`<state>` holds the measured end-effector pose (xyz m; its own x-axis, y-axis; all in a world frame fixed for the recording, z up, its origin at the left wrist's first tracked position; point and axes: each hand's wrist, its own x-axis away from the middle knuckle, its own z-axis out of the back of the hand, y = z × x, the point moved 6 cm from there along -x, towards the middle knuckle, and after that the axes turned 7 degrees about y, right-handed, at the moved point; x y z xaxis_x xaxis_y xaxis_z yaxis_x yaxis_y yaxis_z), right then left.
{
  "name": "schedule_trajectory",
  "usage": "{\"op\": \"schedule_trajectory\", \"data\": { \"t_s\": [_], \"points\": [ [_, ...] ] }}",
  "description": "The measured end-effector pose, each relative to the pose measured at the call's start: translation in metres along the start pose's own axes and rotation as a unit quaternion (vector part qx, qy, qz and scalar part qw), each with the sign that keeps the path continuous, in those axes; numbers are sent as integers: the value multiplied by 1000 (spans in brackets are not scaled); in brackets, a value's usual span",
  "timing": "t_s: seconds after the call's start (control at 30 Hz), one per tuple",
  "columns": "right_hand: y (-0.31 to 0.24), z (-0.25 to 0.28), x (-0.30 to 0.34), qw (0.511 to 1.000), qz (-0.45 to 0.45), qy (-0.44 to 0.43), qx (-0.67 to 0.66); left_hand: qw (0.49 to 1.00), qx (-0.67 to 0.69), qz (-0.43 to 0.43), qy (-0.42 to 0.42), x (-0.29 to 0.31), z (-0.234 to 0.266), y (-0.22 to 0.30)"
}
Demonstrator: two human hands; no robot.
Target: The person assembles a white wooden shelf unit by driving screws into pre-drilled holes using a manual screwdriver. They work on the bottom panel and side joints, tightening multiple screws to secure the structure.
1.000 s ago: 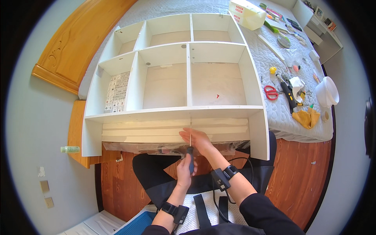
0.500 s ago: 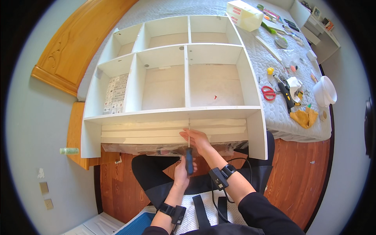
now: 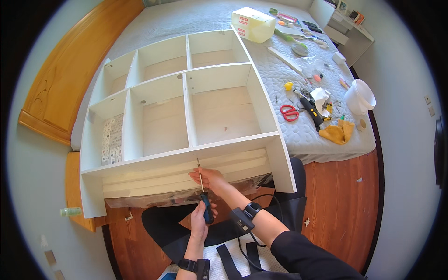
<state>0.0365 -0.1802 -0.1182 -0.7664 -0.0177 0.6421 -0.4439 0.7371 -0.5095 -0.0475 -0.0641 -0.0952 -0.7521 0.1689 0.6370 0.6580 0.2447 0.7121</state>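
Observation:
My left hand [image 3: 199,220] is wrapped round the dark blue and black handle of a screwdriver [image 3: 207,210]. Its thin metal shaft points up and away, and the tip meets the front edge of a white shelf unit [image 3: 182,155]. My right hand [image 3: 211,180] is at the shaft, palm turned up, with the fingers behind it and the thumb side close to it. The grip there seems light. Whether a screw sits at the tip is too small to tell. The shelf unit lies on its back, its compartments facing up.
A quilted mattress [image 3: 275,135] supports the unit. At right lie red scissors [image 3: 289,113], a black power tool [image 3: 311,113], an orange-yellow cloth [image 3: 337,132] and a white bucket [image 3: 360,97]. A pale box [image 3: 254,25] stands behind. A wooden headboard [image 3: 56,102] rises at left.
The view has swung, so the shelf unit and mattress appear farther left and tilted. Both hands keep their places on the screwdriver, whose tip stays at the shelf's edge.

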Motion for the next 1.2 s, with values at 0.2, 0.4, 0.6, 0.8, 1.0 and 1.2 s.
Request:
{"op": "schedule_trajectory", "data": {
  "t_s": [0.2, 0.4, 0.6, 0.8, 1.0, 1.2],
  "points": [
    [-11, -3, -22, 998, -12, -29, -50, 990, -97, -68, 70, -6, 3, 8],
    [-12, -3, -34, 998, -26, -55, -27, 995, 77, 67, 5, -11, 5, 1],
    [-5, 7, -44, 996, -50, -39, -61, 995, -86, -28, 45, -11, 2, 11],
    [-6, 18, -52, 999, -33, 27, 14, 998, 21, 43, 27, -10, -1, 13],
    [-11, 8, -45, 997, -64, -32, -14, 993, -101, 56, -5, 7, 16, 24],
    [-6, 11, -44, 998, -41, 22, -46, 999, -2, 36, 36, 18, 93, 63]
  ]
}}
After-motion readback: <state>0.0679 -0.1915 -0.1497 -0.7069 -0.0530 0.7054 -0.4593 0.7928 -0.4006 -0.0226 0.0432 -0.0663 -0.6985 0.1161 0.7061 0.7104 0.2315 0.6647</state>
